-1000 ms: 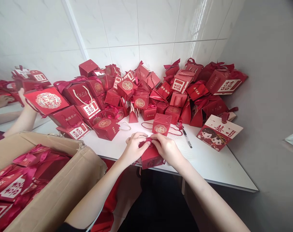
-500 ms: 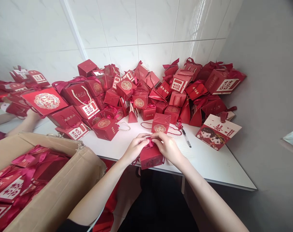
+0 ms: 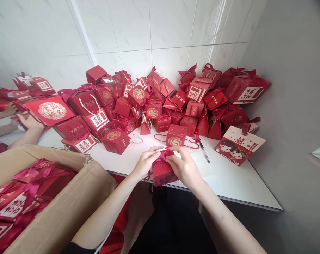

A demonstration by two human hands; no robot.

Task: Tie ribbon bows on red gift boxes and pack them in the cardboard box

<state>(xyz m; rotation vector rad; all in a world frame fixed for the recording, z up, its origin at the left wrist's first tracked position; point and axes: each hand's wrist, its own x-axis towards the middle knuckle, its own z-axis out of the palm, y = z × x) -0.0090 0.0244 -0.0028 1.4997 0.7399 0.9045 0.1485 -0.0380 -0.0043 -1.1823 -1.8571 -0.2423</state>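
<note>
A small dark red gift box (image 3: 164, 175) with a faint round emblem sits at the table's front edge, between my hands. On its top is a bow of pinkish-red ribbon (image 3: 160, 159). My left hand (image 3: 147, 160) pinches the ribbon on the left side, and my right hand (image 3: 182, 163) pinches it near the knot on the right. My fingers partly cover the bow. Just behind stands another red box (image 3: 176, 134) with a gold round emblem and dark red cord handles.
Red gift boxes (image 3: 153, 109) are heaped along the tiled wall. An open cardboard carton (image 3: 78, 176) full of ribboned boxes stands at left. A pen (image 3: 204, 152) lies on written paper (image 3: 199, 165). Another person's hand (image 3: 30, 123) works at far left.
The ribbon loops show wider and flatter now, with my right fingers lower by the knot. At far left, other people's hands have shifted and show more clearly.
</note>
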